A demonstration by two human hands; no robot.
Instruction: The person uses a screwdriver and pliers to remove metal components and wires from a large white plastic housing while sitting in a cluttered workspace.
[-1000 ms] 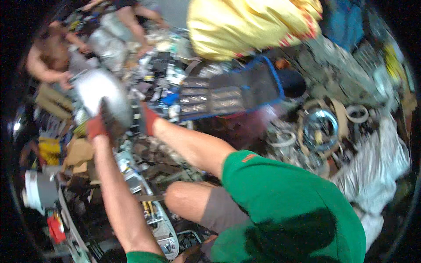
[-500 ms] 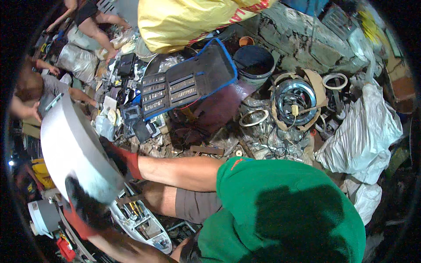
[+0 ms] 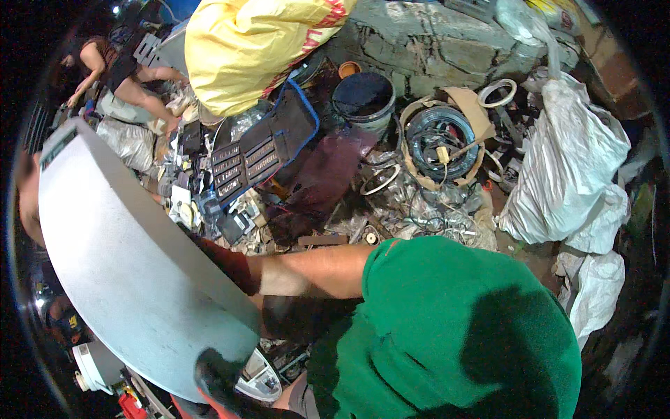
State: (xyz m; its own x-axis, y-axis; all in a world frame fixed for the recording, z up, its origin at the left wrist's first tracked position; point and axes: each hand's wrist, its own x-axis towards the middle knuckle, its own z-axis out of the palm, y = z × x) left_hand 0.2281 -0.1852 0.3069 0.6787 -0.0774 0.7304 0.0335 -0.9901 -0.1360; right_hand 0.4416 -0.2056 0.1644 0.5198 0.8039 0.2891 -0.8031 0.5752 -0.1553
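A large, curved white-grey plastic casing (image 3: 132, 258) fills the left of the view, tilted, with a slotted piece at its upper end. My left hand (image 3: 220, 380), in a black and red glove, grips its lower edge, the thumb lying on the outer face. My right hand (image 3: 227, 262), in a dark red glove, holds the far edge; its fingers are hidden behind the casing. Below the casing, close to my legs, the end of a white compartmented tray (image 3: 262, 380) with small items shows.
Beyond lie an open black bit case (image 3: 258, 153), a dark bucket (image 3: 363, 101) and coiled cable in torn cardboard (image 3: 443, 143). A yellow sack (image 3: 244, 49) stands at the back, white sacks (image 3: 558, 167) at the right. A person (image 3: 129, 80) sits far left; another is mostly hidden behind the casing.
The casing has come nearer and looks larger, now covering most of the tray and the second person. My left hand has moved down and right along with it. The view has shifted slightly.
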